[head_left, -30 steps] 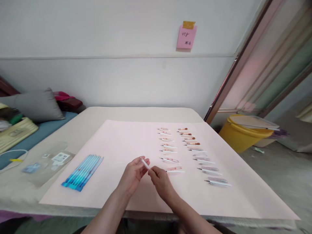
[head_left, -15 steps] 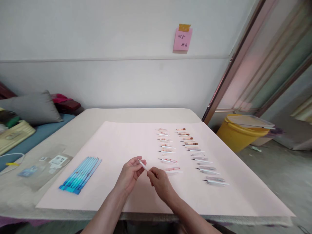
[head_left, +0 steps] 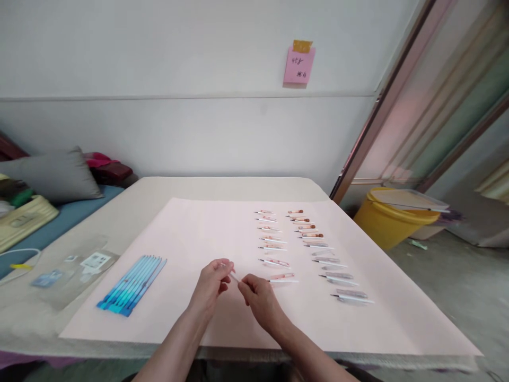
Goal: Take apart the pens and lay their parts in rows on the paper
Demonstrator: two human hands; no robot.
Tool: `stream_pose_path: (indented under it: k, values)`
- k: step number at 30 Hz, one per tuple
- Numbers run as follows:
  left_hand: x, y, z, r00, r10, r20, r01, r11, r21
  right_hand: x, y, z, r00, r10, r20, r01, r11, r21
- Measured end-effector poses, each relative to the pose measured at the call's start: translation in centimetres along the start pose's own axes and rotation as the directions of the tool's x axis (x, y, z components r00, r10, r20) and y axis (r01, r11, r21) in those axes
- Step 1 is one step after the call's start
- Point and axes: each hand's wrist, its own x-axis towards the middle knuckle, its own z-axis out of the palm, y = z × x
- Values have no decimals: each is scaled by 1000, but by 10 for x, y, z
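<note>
The left hand and right hand each pinch a slim white pen, fingers closed around it. Blue pens lie on the pink sheet.

Handwritten "45…" on the pink note

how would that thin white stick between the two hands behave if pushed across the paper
The thin white stick is probably stiff, since it runs straight between the left hand and right hand. It looks slender, so likely light. It might roll on the flat pink paper, though its cross-section is too small to make out.
</note>
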Motion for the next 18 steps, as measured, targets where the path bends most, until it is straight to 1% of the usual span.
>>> stream_pose_path:
  k: [4,5,6,10,12,15,16,18]
  values:
    - [0,1,3,997,21,72,-8,983,-186,1,1,-1,1000,8,-12,-8,1000,-6]
    - [0,2,3,997,24,77,-8,979,-204,1,1,-1,1000,9,-12,-9,1000,-5]
    - [0,2,3,997,20,69,-7,981,-192,1,1,-2,1000,9,-8,-9,1000,-1]
    - [0,1,2,1000,8,2,-8,1000,-28,1,1,-1,1000,2,8,-2,1000,9]
    - [0,1,2,1000,16,6,-16,999,-43,1,2,-1,1000,-4,-6,4,1000,4]
    - [0,1,3,999,18,29,-14,990,-141,2,4,0,1000,1,-9,-1,1000,5]
    - [0,1,3,999,12,31,-7,989,-146,2,4,0,1000,1,-5,-1,1000,10]
    - [1,1,2,1000,0,20,2,995,-96,1,5,1,1000,-6,-2,6,1000,17]
